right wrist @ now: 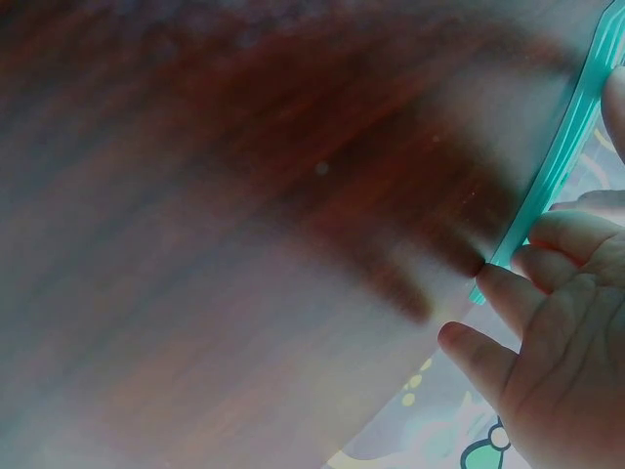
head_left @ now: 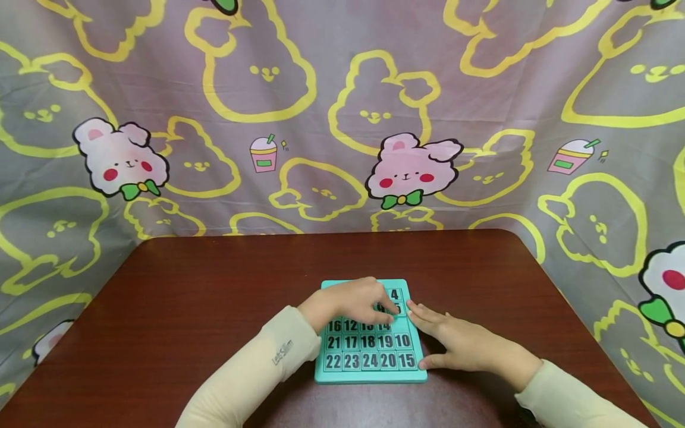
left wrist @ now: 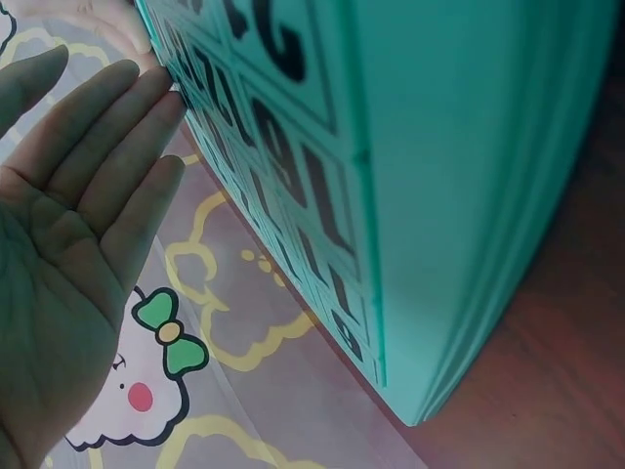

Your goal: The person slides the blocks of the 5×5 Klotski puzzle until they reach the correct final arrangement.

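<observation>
A turquoise sliding number puzzle (head_left: 369, 377) lies flat on the table, its square tiles marked with black numerals. My left hand (head_left: 357, 301) reaches over its upper part from the left, a fingertip at a tile in the right column, second row. Just below that tile is a gap in the third row, right of the 14. The hand hides most of the top two rows. In the left wrist view the left fingers (left wrist: 117, 147) look fairly straight. My right hand (head_left: 464, 340) rests along the puzzle's right edge, fingers extended against the frame, thumb near the 15 corner.
The dark reddish-brown wooden table (head_left: 225, 297) extends around the puzzle on all sides. Behind it and at both sides hangs a grey-mauve curtain (head_left: 321, 119) printed with yellow bear outlines and rabbit faces.
</observation>
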{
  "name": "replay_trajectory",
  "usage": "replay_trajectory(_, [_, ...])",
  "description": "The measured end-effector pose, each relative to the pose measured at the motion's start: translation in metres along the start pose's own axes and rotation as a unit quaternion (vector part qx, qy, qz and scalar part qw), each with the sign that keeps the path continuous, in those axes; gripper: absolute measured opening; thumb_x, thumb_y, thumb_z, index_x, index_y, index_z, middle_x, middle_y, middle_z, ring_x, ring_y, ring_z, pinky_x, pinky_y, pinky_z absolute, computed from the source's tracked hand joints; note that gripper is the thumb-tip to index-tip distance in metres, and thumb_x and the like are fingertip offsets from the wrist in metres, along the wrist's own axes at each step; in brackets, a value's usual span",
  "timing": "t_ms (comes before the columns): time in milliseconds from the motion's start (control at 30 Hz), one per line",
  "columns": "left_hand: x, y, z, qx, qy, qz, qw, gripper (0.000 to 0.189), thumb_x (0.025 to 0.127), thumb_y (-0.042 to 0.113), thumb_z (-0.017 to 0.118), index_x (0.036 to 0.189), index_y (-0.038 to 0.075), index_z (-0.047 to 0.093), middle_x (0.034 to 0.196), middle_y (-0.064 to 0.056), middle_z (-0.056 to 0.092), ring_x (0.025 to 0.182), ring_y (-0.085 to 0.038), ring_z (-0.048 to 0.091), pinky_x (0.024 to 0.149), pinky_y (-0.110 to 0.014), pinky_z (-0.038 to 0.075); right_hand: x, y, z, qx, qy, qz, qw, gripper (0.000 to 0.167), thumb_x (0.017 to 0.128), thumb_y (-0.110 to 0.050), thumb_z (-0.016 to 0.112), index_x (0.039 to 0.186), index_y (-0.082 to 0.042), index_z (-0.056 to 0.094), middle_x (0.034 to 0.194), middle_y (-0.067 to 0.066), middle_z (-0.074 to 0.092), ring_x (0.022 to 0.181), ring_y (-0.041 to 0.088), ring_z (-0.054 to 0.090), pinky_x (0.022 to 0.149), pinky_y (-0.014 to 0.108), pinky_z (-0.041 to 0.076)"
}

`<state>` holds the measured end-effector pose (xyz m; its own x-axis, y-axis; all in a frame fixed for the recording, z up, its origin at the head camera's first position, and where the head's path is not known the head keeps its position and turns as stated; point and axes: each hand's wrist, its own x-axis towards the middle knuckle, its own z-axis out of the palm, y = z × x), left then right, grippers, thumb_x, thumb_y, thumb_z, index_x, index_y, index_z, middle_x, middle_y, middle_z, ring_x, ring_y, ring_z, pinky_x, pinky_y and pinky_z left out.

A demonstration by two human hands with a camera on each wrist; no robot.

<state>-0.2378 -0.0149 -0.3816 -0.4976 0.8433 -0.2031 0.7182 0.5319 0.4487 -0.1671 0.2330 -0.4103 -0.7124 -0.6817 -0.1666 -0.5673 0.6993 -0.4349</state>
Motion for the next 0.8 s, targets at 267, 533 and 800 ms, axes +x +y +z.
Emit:
replay_trajectory(267, [-0.003, 0.000, 0.000, 0.013, -0.005, -0.004, 0.9999, 0.036, 0.098, 0.033, 0.061, 0.131, 0.018, 0.067, 0.127, 0.007, 0.069, 0.098, 0.002, 0.065, 0.084, -0.016, 0.052, 0.000, -0.001, 0.000, 0.001, 0.000, -0.001, 1.0000, 0.095, 0.087, -0.066, 0.058, 0.156, -0.009, 0.031, 0.167, 0.012, 0.016, 0.147, 0.036, 0.033, 0.105, 0.072, 0.032])
replay_trajectory(533, [-0.012, 0.010, 0.000, 0.020, -0.009, 0.024, 0.9995, 0.037, 0.099, 0.033, 0.060, 0.132, 0.016, 0.066, 0.129, 0.006, 0.067, 0.105, 0.001, 0.066, 0.090, -0.017, 0.051, -0.001, -0.003, -0.002, 0.009, -0.003, 0.001, 1.0000, 0.094, 0.087, -0.063, 0.061, 0.156, -0.007, 0.031, 0.167, 0.013, 0.016, 0.148, 0.037, 0.030, 0.105, 0.072, 0.032])
replay_trajectory(800, [-0.017, 0.024, 0.005, 0.021, -0.024, 0.066, 0.9973, 0.036, 0.100, 0.030, 0.059, 0.131, 0.015, 0.067, 0.129, 0.005, 0.067, 0.092, 0.005, 0.069, 0.089, -0.011, 0.049, -0.002, -0.004, -0.004, 0.013, -0.005, 0.001, 0.9999, 0.094, 0.088, -0.064, 0.060, 0.156, -0.006, 0.030, 0.167, 0.013, 0.015, 0.148, 0.038, 0.029, 0.106, 0.072, 0.031])
